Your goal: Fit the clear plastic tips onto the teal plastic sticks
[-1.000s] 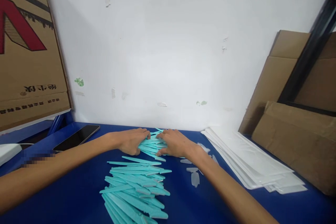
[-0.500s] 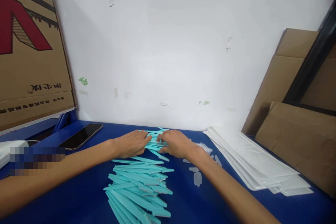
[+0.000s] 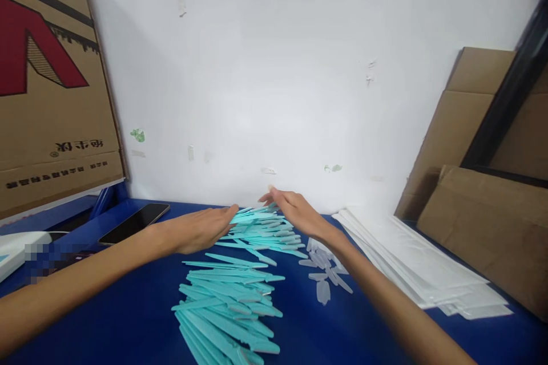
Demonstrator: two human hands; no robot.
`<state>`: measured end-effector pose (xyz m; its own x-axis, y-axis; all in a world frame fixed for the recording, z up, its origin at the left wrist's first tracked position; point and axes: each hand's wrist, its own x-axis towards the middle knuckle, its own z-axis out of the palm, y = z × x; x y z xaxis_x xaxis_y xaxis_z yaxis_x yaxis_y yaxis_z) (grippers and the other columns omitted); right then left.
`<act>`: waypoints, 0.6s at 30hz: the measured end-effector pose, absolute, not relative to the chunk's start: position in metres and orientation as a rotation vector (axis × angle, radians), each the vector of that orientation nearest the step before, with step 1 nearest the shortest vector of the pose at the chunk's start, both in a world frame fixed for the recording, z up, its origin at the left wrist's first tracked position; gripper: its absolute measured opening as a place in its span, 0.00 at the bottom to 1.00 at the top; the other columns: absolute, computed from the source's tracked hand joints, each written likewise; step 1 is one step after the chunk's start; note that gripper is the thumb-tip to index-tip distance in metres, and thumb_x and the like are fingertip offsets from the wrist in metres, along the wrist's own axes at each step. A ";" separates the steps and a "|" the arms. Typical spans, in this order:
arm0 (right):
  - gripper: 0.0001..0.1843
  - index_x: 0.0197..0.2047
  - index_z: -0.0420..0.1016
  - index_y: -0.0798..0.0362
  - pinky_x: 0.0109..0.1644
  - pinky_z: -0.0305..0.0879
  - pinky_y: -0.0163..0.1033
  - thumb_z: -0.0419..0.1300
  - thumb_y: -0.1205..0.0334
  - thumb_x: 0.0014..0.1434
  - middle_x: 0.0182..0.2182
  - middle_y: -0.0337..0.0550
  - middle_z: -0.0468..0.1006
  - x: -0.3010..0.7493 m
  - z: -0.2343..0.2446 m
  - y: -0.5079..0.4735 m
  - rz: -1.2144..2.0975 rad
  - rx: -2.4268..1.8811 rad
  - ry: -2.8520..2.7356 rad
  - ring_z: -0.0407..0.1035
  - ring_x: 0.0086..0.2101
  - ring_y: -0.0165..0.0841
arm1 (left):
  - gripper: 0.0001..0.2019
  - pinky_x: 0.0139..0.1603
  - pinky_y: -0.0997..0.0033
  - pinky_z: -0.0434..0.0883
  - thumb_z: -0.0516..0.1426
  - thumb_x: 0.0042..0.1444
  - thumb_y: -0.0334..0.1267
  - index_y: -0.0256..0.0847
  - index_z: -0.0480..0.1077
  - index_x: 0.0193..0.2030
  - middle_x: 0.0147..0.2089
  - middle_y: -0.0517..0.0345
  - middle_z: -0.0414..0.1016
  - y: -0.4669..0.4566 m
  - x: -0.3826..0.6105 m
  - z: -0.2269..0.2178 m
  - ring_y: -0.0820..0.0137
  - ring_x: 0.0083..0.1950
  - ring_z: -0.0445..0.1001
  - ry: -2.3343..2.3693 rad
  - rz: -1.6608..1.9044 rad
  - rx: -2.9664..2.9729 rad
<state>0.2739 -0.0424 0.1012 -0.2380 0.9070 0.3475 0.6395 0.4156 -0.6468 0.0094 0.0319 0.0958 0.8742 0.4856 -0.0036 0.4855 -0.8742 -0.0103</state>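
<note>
Turquoise eyebrow razors lie in two heaps on the blue table. The far heap (image 3: pixel 265 234) is between my hands, and the near heap (image 3: pixel 226 308) spreads toward me with its razors side by side. My left hand (image 3: pixel 205 229) is at the left side of the far heap, fingers stretched out and close together, its fingertips at the razor ends. Over the back right of the far heap is my right hand (image 3: pixel 287 205), its fingers extended and slightly apart. I see nothing held in either hand.
Translucent plastic covers (image 3: pixel 323 291) lie scattered right of the razors. Farther right is a stack of white bags (image 3: pixel 411 262) by cardboard (image 3: pixel 483 228). A phone (image 3: pixel 136 222) and a white device (image 3: pixel 21 248) are on the left, below a large carton (image 3: pixel 55 120). A white wall (image 3: pixel 257 80) stands behind.
Both hands have come off the far razors and moved apart, the left one leftward, the right one up and back. More of the far heap now shows, spread out.
</note>
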 end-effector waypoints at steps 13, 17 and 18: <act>0.24 0.37 0.83 0.52 0.37 0.67 0.39 0.54 0.43 0.67 0.25 0.38 0.74 0.227 0.088 -0.046 0.653 -1.170 -1.480 0.68 0.27 0.33 | 0.19 0.45 0.61 0.71 0.44 0.73 0.43 0.40 0.55 0.66 0.58 0.43 0.75 0.000 0.009 0.081 0.55 0.49 0.79 -1.026 -0.439 -2.962; 0.25 0.37 0.79 0.52 0.34 0.67 0.37 0.50 0.43 0.67 0.27 0.38 0.74 0.206 0.078 -0.047 0.707 -1.099 -1.321 0.68 0.27 0.33 | 0.08 0.38 0.66 0.69 0.48 0.69 0.37 0.42 0.65 0.50 0.46 0.52 0.78 -0.003 0.011 0.085 0.59 0.42 0.79 -1.038 -0.390 -2.873; 0.25 0.36 0.79 0.52 0.34 0.67 0.37 0.50 0.43 0.67 0.27 0.38 0.74 0.202 0.076 -0.048 0.716 -1.089 -1.294 0.68 0.28 0.33 | 0.07 0.37 0.66 0.68 0.48 0.69 0.36 0.42 0.65 0.46 0.44 0.52 0.77 -0.003 0.011 0.085 0.59 0.41 0.79 -1.044 -0.370 -2.857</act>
